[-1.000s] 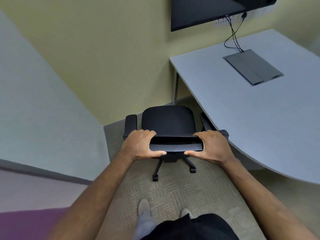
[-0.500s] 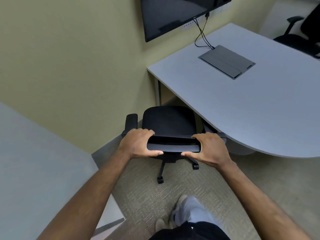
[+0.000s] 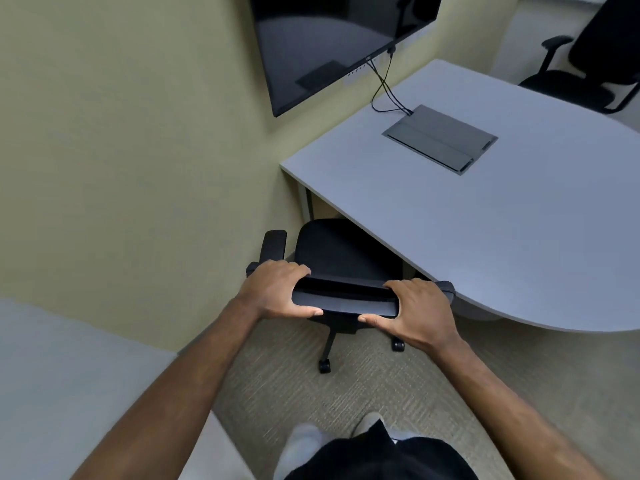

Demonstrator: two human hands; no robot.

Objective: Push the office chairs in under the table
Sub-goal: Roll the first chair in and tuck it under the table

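A black office chair (image 3: 337, 251) stands on the carpet at the near left edge of the pale grey table (image 3: 502, 230). The right side of its seat and its right armrest are tucked under the tabletop. My left hand (image 3: 277, 289) grips the left end of the chair's backrest top. My right hand (image 3: 419, 313) grips the right end of the same backrest. A second black office chair (image 3: 585, 71) stands at the far side of the table, top right, pulled back from it.
A dark wall screen (image 3: 332, 39) hangs above the table's far corner, with cables running to a grey floor-box lid (image 3: 440, 138) set in the tabletop. A yellow-green wall lies left of the chair. A light partition (image 3: 69, 375) fills the lower left.
The chair has rolled toward the table, so its right side now sits under the tabletop. My view has swung right, bringing the second chair into sight. Both hands kept their grip.
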